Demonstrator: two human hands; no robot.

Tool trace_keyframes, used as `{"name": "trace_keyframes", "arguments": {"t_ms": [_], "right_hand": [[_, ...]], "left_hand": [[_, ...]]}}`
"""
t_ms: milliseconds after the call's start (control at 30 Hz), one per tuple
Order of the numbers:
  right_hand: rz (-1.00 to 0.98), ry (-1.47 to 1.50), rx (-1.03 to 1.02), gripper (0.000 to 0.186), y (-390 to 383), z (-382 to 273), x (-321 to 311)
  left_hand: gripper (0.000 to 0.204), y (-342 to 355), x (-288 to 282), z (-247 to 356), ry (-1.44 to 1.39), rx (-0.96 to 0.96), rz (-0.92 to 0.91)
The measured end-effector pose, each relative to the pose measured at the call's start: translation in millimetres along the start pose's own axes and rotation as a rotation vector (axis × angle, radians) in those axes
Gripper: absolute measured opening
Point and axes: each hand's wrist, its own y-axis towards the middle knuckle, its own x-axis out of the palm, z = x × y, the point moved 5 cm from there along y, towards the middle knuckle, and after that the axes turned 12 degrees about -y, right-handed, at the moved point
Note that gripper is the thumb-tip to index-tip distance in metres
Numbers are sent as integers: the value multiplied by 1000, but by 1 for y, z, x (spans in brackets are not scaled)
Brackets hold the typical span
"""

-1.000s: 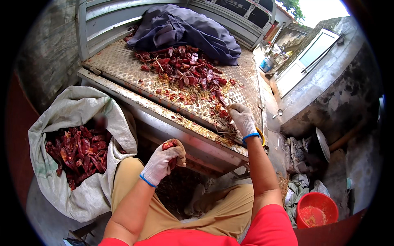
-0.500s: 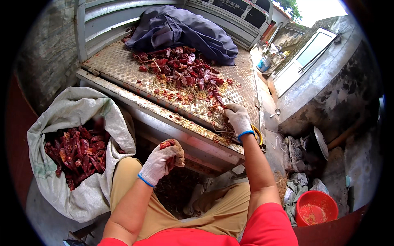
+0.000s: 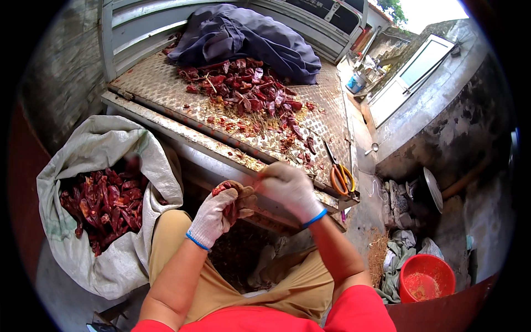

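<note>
Ridged grey metal truck bed [image 3: 166,83] fills the upper frame, its dropped tailgate edge running across just above the hands. Crumpled dark blue cloth [image 3: 243,39] lies at the back of it, with a loose pile of dried red chilli peppers [image 3: 243,91] spread in front, bits and stalks trailing toward the edge. Open off-white woven sack [image 3: 110,160] stands to the person's left, part full of dark red chillies [image 3: 102,202]. Round red plastic bucket [image 3: 425,278] sits low right among rags, well apart.

Change: the right hand [image 3: 289,187], which was out on the bed by the pile a second ago, has come back to meet the left hand [image 3: 218,213] over the lap. Looks like a fresh chilli brought in for stemming.

Both hands wear white knit gloves. Left fingers are curled around a small bunch of dried red chillies [image 3: 228,191]; right fingers are pinched closed at its tip, exact grip hidden.

Orange-handled scissors [image 3: 338,174] lie at the bed's right edge, just beside the right hand. Room: sack mouth open to the left, lap free below, tailgate lip close ahead.
</note>
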Motion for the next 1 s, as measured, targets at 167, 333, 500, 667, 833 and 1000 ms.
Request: {"name": "trace_keyframes", "arguments": {"t_ms": [167, 333, 500, 667, 833, 1000], "right_hand": [[-220, -720, 46, 16, -19, -40, 54], [-337, -485, -24, 27, -11, -47, 25], [3, -638, 512, 36, 43, 43, -63], [-29, -867, 594, 46, 59, 136, -80], [51, -794, 563, 34, 60, 148, -75], [305, -153, 401, 26, 18, 101, -57]], "left_hand": [[21, 5, -1, -7, -22, 66, 23], [17, 5, -20, -14, -82, 31, 82], [12, 2, -16, -17, -206, -37, 131], [12, 4, -7, -22, -243, -74, 133], [12, 5, -12, -19, -250, -55, 121], [13, 5, -12, -22, -398, -98, 48]]}}
